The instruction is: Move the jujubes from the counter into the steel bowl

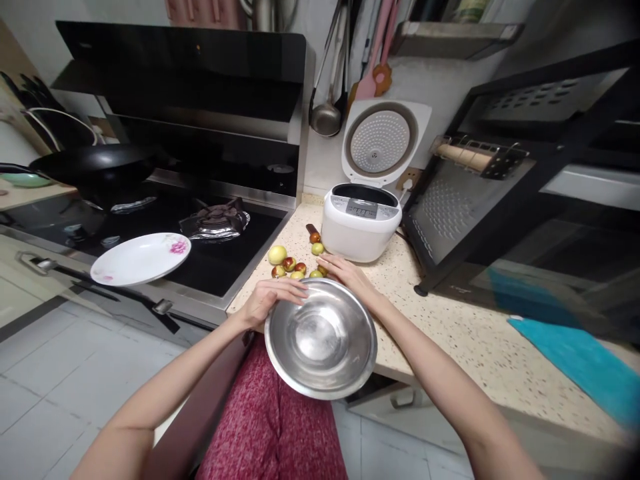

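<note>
My left hand (273, 299) grips the far-left rim of an empty steel bowl (320, 343), which is tilted toward me and overhangs the counter's front edge. My right hand (347, 275) lies just beyond the bowl's far rim, fingers stretched flat toward a cluster of small green and red fruits (295, 260) on the speckled counter (465, 333). Whether its fingertips touch the fruits I cannot tell.
An open white rice cooker (361, 223) stands behind the fruits. A white flowered plate (141, 259) rests on the black stove's front edge, with a wok (95, 167) further left. A black rack (500, 193) and a teal cloth (575, 360) are on the right.
</note>
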`<action>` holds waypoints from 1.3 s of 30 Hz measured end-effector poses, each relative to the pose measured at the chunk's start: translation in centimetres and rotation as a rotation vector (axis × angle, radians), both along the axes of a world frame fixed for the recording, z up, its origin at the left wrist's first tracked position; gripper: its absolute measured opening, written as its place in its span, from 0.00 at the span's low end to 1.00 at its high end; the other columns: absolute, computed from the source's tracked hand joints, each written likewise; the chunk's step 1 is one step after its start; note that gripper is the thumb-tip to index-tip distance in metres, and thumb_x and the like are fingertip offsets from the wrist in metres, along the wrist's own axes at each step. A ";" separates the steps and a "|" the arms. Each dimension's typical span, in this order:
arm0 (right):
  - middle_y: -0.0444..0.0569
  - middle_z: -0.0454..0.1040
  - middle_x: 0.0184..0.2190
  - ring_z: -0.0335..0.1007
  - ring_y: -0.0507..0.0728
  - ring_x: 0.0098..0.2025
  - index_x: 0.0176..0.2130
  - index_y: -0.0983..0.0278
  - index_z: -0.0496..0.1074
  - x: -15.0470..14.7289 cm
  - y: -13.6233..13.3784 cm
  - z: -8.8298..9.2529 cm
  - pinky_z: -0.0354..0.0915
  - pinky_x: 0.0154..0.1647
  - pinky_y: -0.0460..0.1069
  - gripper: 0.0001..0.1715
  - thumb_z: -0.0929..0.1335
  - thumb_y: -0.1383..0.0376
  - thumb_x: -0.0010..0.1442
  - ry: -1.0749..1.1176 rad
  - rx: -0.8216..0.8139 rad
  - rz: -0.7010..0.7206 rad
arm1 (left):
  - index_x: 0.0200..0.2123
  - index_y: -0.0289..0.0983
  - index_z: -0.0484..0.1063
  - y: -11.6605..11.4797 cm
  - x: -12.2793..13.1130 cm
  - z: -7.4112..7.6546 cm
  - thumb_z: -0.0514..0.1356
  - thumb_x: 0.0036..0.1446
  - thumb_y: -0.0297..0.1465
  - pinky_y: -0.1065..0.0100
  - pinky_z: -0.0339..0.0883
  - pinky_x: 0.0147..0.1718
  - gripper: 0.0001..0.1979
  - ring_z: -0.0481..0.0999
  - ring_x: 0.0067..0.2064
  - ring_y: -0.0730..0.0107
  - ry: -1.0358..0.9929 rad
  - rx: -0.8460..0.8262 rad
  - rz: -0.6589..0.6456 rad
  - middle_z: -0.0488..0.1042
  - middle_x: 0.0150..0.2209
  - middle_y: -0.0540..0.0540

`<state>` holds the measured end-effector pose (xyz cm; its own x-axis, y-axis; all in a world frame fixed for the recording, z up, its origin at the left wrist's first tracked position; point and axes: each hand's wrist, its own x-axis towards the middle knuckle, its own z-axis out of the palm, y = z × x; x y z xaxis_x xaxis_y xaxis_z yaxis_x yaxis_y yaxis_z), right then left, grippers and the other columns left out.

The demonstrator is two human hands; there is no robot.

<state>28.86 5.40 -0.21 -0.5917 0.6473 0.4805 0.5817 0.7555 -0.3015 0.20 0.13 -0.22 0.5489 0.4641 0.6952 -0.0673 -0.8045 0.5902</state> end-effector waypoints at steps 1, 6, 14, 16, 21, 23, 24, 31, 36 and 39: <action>0.51 0.70 0.66 0.67 0.63 0.67 0.68 0.52 0.67 -0.2 0.0 0.0 0.65 0.67 0.64 0.26 0.63 0.63 0.73 -0.001 -0.005 -0.003 | 0.41 0.34 0.85 0.0 0.0 0.1 0.37 0.73 0.52 0.48 0.72 0.58 0.41 0.82 0.53 0.51 0.005 -0.002 0.001 0.85 0.44 0.35; 0.56 0.76 0.59 0.74 0.65 0.60 0.62 0.58 0.74 -0.5 -0.3 0.3 0.71 0.60 0.63 0.21 0.63 0.64 0.73 0.022 -0.027 -0.015 | 0.40 0.34 0.85 -0.2 0.1 0.5 0.37 0.73 0.53 0.48 0.72 0.59 0.42 0.82 0.53 0.51 0.016 -0.024 0.021 0.85 0.44 0.35; 0.56 0.75 0.59 0.74 0.64 0.60 0.60 0.60 0.74 -0.4 -0.5 0.4 0.70 0.61 0.59 0.21 0.65 0.65 0.71 0.044 -0.085 0.023 | 0.39 0.35 0.86 -0.1 0.0 0.4 0.37 0.73 0.53 0.47 0.72 0.59 0.42 0.83 0.52 0.51 0.014 -0.027 0.030 0.85 0.44 0.35; 0.56 0.76 0.59 0.74 0.64 0.59 0.59 0.60 0.75 -0.5 -0.5 0.3 0.70 0.60 0.59 0.20 0.64 0.65 0.71 0.056 -0.088 0.026 | 0.39 0.35 0.86 -0.1 0.0 0.3 0.37 0.73 0.53 0.47 0.72 0.58 0.42 0.83 0.51 0.51 0.014 -0.030 0.034 0.85 0.43 0.35; 0.55 0.76 0.56 0.76 0.62 0.56 0.56 0.60 0.74 -0.7 -0.5 0.0 0.71 0.55 0.54 0.17 0.64 0.63 0.71 0.058 -0.086 0.012 | 0.38 0.35 0.86 -0.1 0.1 0.3 0.37 0.73 0.53 0.48 0.73 0.56 0.42 0.83 0.51 0.51 0.010 -0.036 0.042 0.85 0.42 0.35; 0.54 0.76 0.54 0.76 0.62 0.54 0.55 0.61 0.74 -0.7 -0.5 -0.1 0.72 0.52 0.53 0.16 0.64 0.64 0.71 0.043 -0.070 -0.007 | 0.37 0.34 0.86 -0.1 0.1 0.2 0.37 0.73 0.52 0.49 0.73 0.56 0.42 0.83 0.51 0.51 0.008 -0.040 0.046 0.85 0.41 0.35; 0.54 0.76 0.54 0.76 0.62 0.53 0.55 0.61 0.74 -0.6 -0.4 -0.1 0.72 0.51 0.53 0.16 0.64 0.64 0.71 0.033 -0.052 -0.017 | 0.37 0.34 0.86 -0.1 0.1 0.2 0.36 0.73 0.53 0.49 0.73 0.56 0.43 0.83 0.51 0.51 0.011 -0.042 0.049 0.85 0.41 0.35; 0.58 0.76 0.54 0.76 0.64 0.54 0.58 0.62 0.72 0.0 -0.5 1.2 0.76 0.50 0.59 0.20 0.64 0.71 0.69 0.064 0.196 -0.052 | 0.37 0.32 0.86 0.0 0.0 0.1 0.36 0.73 0.53 0.48 0.70 0.59 0.44 0.82 0.52 0.51 0.028 -0.048 0.040 0.85 0.41 0.34; 0.55 0.76 0.54 0.76 0.63 0.56 0.60 0.58 0.72 0.1 -2.6 3.9 0.75 0.56 0.60 0.22 0.68 0.69 0.68 0.271 0.201 0.028 | 0.38 0.32 0.86 -0.1 0.0 0.1 0.37 0.74 0.51 0.48 0.71 0.59 0.42 0.82 0.52 0.51 0.018 -0.043 0.030 0.85 0.42 0.34; 0.53 0.77 0.53 0.76 0.61 0.56 0.58 0.58 0.74 -0.2 -4.4 5.3 0.74 0.58 0.58 0.20 0.70 0.69 0.67 0.308 0.122 0.194 | 0.38 0.32 0.86 -0.1 0.0 0.2 0.36 0.73 0.52 0.48 0.70 0.59 0.43 0.82 0.52 0.51 0.028 -0.037 0.031 0.85 0.42 0.34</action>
<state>28.63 1.05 5.13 -0.5132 0.4650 0.7214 0.3208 0.8835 -0.3413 0.23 0.00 -0.05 0.5528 0.5062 0.6620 -0.0263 -0.7834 0.6210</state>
